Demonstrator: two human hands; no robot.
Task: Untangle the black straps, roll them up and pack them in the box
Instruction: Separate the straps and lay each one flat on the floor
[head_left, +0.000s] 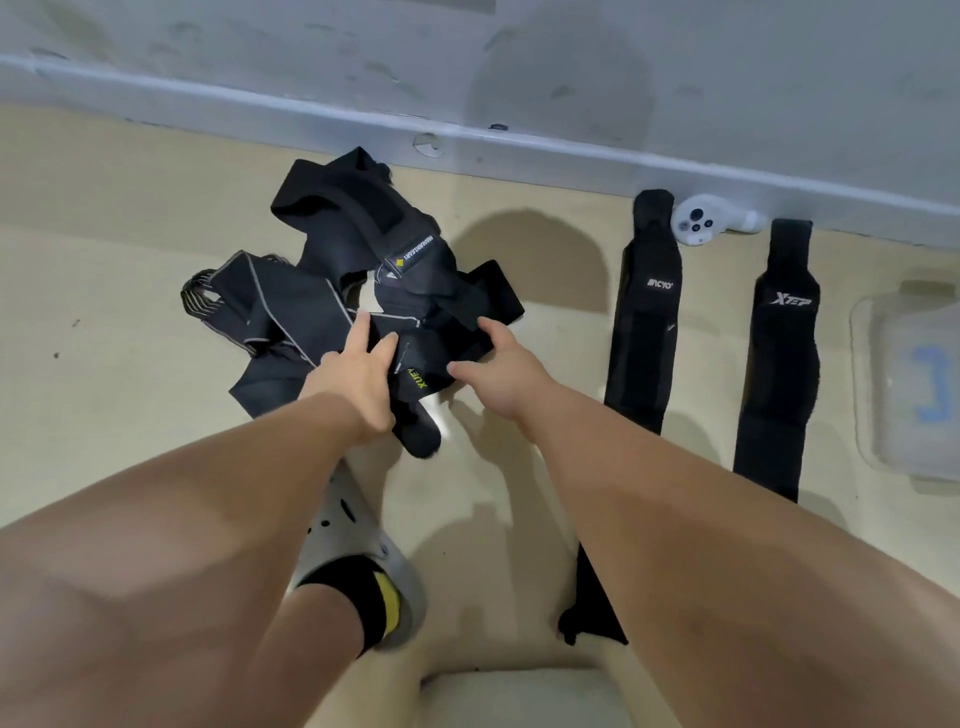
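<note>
A tangled heap of black straps (358, 270) lies on the beige floor near the wall. My left hand (358, 374) rests on the heap's near side, fingers spread over a strap with yellow lettering. My right hand (498, 371) pinches the end of a wide black strap (483, 296) at the heap's right edge. Two straps lie flat and straight to the right: one marked with white letters (647, 317) and one marked XTEP (779, 358). A clear plastic box (904, 384) sits at the far right edge.
A white handheld controller (706, 221) lies against the wall's base between the two flat straps. My foot in a grey clog (353, 545) and black sock stands just below the heap. Another black strap piece (592, 608) lies under my right forearm.
</note>
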